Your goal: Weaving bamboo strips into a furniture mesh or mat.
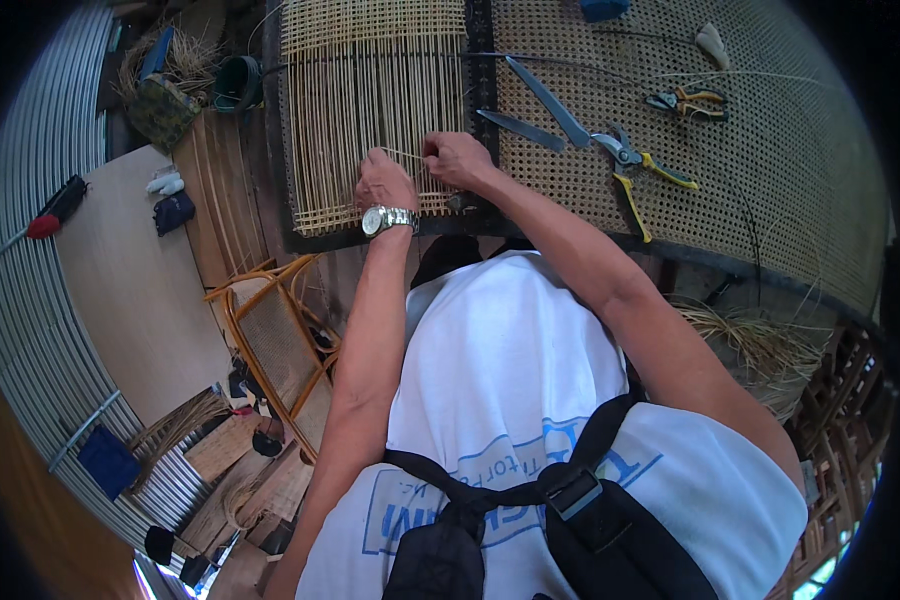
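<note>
A dark frame holds pale cane strands [335, 120] running lengthwise side by side, woven crosswise at the far end and along the near edge. Over its near part, my left hand [385, 180] is closed, fingers low among the strands, a metal watch on its wrist. My right hand [457, 160] pinches to the right of it, near the frame's right side. Between the two hands stretches a thin cane strand [403, 153], its ends hidden in the fingers. Right of my right hand, long-bladed shears [622, 150] with yellow and black handles lie open on a finished woven cane panel [610, 90].
Pliers [688, 101] and a small white item [711, 45] rest farther right on the panel. Loose cane bundles [760, 340] lie below its near right edge. At left stand a rattan-framed chair [270, 340], a pale board [135, 280] and a green bucket [237, 84].
</note>
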The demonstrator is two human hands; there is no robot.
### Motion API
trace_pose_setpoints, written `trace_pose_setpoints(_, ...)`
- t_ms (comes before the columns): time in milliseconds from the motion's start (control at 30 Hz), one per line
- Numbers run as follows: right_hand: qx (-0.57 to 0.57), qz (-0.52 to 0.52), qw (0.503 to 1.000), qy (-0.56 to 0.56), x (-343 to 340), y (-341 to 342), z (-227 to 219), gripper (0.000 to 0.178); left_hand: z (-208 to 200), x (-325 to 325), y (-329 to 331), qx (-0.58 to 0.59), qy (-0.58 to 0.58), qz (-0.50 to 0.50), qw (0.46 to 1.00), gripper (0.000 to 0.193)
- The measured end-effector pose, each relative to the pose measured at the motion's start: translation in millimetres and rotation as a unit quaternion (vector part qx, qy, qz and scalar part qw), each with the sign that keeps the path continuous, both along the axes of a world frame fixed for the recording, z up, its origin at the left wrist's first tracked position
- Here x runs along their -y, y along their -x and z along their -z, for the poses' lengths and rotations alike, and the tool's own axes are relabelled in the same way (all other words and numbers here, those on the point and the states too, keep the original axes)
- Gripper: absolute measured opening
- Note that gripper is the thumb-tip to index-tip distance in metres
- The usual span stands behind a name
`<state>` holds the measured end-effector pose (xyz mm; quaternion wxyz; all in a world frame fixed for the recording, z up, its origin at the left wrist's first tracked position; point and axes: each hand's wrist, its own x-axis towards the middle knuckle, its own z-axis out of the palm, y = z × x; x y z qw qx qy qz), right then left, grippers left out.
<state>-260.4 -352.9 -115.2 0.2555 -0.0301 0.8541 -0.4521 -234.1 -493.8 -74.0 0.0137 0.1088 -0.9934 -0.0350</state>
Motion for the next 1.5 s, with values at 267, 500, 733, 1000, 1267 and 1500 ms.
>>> trace_pose_setpoints(267, 0.036, -0.004, 0.999, 0.006, 1, 3, -3, 0.025, 1, 20, 7, 0.039, 0.014, 0.001, 0.999, 0.016)
trace_pose_setpoints(500, 0.030, 0.012, 0.999, 0.007, 2, 2, -3, 0.025, -13, 7, 7, 0.065, 0.058, 0.020, 0.996, 0.015)
trace_pose_setpoints(733, -0.011, 0.007, 0.999, 0.037, 10, 0, -8, 0.024, -3, 14, -4, -0.021, -0.012, 0.010, 1.000, 0.016)
trace_pose_setpoints(1000, 0.008, 0.021, 0.999, 0.038, 9, 1, -4, 0.026, -7, 26, 10, 0.032, 0.014, -0.013, 0.999, 0.015)
trace_pose_setpoints(1267, -0.012, 0.015, 0.999, 0.034, 12, 5, 4, 0.026, -15, 16, 7, 0.060, 0.039, -0.027, 0.997, 0.023)
trace_pose_setpoints(1500, 0.017, 0.052, 0.996, 0.064, 15, 5, -9, 0.027, -17, 26, 6, -0.043, -0.026, -0.014, 0.999, 0.015)
